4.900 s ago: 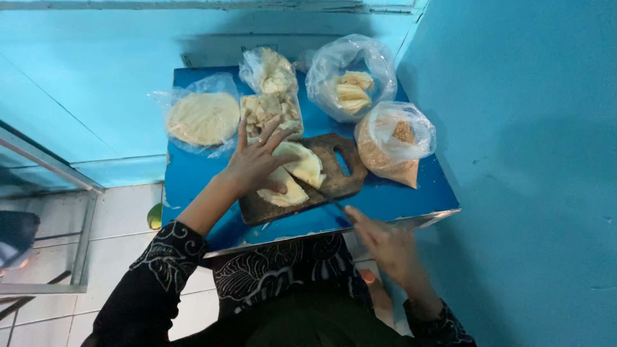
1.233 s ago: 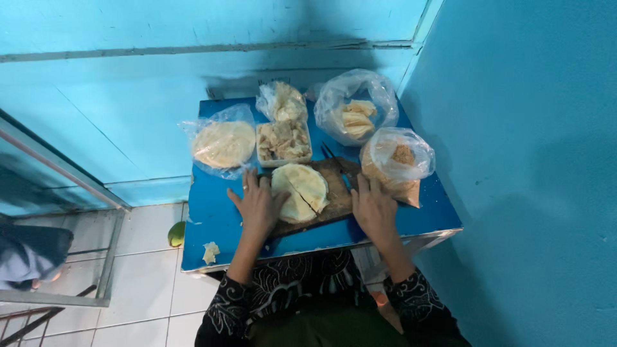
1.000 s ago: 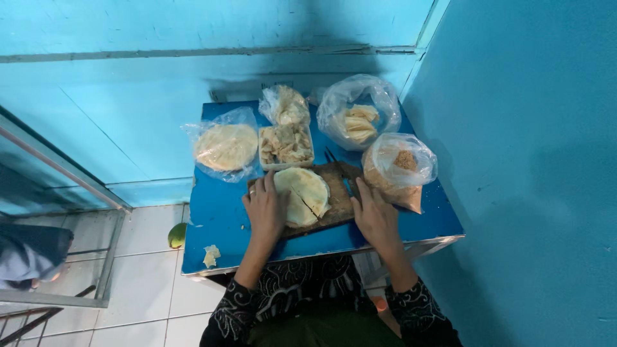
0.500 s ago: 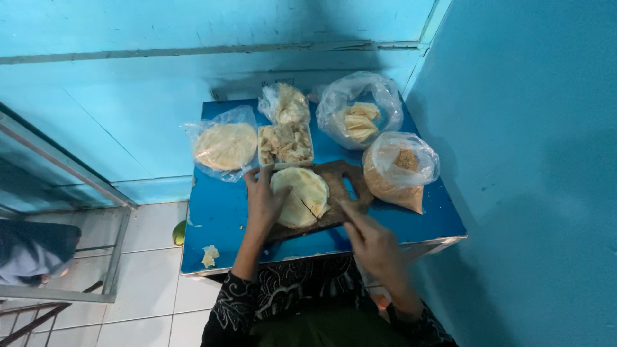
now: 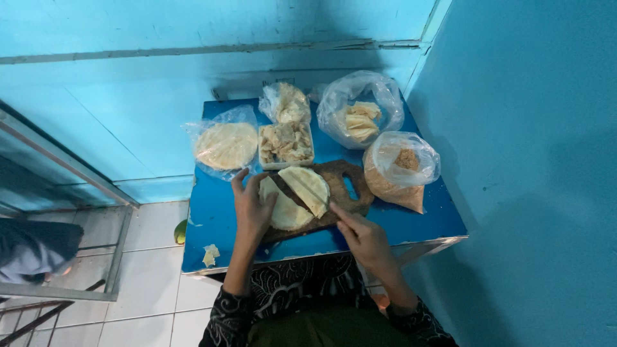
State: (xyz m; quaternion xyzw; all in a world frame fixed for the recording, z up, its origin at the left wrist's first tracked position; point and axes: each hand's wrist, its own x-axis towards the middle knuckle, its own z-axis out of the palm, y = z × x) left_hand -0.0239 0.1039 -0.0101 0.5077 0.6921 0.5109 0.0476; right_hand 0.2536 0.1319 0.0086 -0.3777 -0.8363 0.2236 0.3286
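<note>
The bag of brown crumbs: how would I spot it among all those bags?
Start at the blue table and go to its right edge, beside the wooden cutting board. The bag of brown crumbs sits there, open at the top. The other bags hold pale flat pieces; only this one holds fine brown grains.

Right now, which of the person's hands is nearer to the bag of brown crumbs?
The right hand. It sits at the cutting board's near edge, just below-left of the bag of brown crumbs. The left hand rests farther away on the flatbread's left side.
</note>
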